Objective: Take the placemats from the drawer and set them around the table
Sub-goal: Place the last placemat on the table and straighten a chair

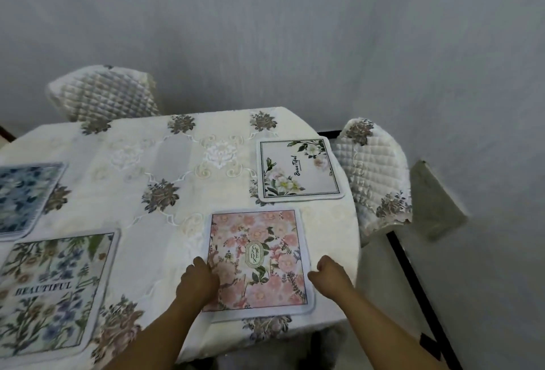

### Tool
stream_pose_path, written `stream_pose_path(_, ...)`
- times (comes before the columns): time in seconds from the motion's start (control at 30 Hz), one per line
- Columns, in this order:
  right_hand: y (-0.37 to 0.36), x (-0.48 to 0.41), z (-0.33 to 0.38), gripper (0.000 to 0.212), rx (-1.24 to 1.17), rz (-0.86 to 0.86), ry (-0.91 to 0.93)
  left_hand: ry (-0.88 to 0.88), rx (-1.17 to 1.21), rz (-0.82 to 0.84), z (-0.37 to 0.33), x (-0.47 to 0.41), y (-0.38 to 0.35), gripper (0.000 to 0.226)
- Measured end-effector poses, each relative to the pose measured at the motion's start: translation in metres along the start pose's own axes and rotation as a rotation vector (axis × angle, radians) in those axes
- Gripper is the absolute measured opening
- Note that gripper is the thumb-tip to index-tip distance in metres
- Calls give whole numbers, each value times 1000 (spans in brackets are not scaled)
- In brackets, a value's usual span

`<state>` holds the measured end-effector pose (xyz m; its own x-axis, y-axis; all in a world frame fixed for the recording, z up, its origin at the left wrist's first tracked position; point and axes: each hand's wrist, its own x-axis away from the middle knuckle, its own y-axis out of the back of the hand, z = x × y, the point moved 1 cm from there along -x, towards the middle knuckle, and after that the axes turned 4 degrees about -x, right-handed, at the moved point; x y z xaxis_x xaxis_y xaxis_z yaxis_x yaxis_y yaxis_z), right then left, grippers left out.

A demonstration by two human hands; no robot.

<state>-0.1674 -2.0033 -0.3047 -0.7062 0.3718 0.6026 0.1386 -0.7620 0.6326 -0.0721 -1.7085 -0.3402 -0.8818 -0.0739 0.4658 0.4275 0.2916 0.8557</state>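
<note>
Several placemats lie flat on the table's cream floral tablecloth (165, 163). A pink floral placemat (259, 260) marked "GARDEN" sits at the near edge. My left hand (197, 281) rests on its left border, fingers curled onto the mat. My right hand (330, 275) is curled just off its right border, touching or nearly touching the edge. A white placemat (298, 169) with green leaves lies at the far right. A placemat reading "BEAUTIFUL" (50, 293) lies at the near left. A blue floral placemat (23, 195) is at the far left, cut off by the frame.
A quilted chair back (103, 95) stands behind the table at the far left. Another quilted chair (374, 175) stands at the right side. A grey wall fills the background. A dark strip (413, 281) runs along the floor at the right.
</note>
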Motion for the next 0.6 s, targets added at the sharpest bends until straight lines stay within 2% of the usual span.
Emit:
stream_pose_path(0.13, 5, -47, 5, 23, -112, 61, -34, 200, 182, -37, -1, -8, -12, 31)
stream_pose_path(0.2, 7, -71, 9, 27, -177, 87, -46, 257, 282, -24, -5, -12, -11, 26)
stream_pose_path(0.3, 5, -94, 14, 22, -289, 156, -90, 284, 368, -60, -13, -10, -9, 22)
stream_pose_path(0.43, 10, -103, 24, 13, -277, 161, 23, 328, 438, -195, -39, 4, 1, 22)
stream_pose_path(0.6, 28, -99, 28, 26, -272, 147, 162, 270, 485, -308, -62, 30, 28, 15)
